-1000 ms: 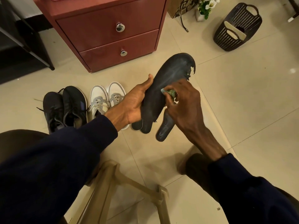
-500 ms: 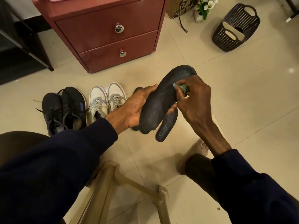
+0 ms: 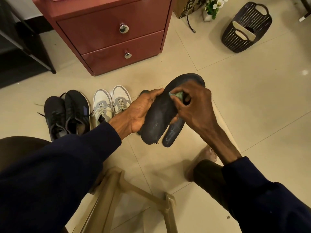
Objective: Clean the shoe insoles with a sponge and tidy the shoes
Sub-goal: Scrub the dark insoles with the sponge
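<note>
- Beige floor tiles (image 3: 244, 101) fill the frame, with a red drawer unit (image 3: 109, 31) at upper left and paired shoes (image 3: 74, 111) at centre left.
- Your left hand (image 3: 139, 111) grips the dark insole (image 3: 158, 118) at mid-frame, wrapped round its edge. Its long axis runs from lower left to upper right.
- Your right hand (image 3: 196, 105) pinches the sponge (image 3: 178, 95) against the toe half, so the next stroke likely runs down toward the heel.

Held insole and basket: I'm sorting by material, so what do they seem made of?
The held insole looks like matte dark foam or rubber: it curves in the left hand and its heel edge is frayed. The basket looks like dark moulded plastic, with rows of slots.
</note>
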`<state>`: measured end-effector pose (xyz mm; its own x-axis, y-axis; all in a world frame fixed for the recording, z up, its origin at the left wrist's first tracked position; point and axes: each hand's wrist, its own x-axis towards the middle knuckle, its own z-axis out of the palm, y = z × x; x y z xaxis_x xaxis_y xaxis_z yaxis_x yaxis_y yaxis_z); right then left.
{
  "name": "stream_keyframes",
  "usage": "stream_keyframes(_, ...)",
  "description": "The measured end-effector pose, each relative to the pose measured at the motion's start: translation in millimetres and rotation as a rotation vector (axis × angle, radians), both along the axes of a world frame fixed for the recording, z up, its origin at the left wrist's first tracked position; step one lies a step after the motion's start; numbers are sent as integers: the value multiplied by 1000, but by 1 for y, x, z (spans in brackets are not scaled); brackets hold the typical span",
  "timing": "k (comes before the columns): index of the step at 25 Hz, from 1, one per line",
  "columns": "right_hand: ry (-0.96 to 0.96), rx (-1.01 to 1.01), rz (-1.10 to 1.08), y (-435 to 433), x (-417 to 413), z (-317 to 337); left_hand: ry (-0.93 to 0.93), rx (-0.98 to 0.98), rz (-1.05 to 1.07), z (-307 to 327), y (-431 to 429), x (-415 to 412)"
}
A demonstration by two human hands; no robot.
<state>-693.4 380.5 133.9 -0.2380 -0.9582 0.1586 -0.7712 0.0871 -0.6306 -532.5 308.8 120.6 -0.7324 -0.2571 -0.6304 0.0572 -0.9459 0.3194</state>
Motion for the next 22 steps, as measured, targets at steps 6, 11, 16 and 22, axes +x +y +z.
stream_keyframes(6,-31,-86,-277,-4,-30,-4,2,10,-45,6,2,0)
stream_keyframes(11,-62,-61,-187,-5,-26,-7,23,11,-45,9,0,1)
stream_keyframes(16,-48,-105,-242,-6,-39,-4,40,10,-53,14,0,2)
stream_keyframes(22,-115,-78,-69,-2,-11,5,12,-3,29,13,-5,2)
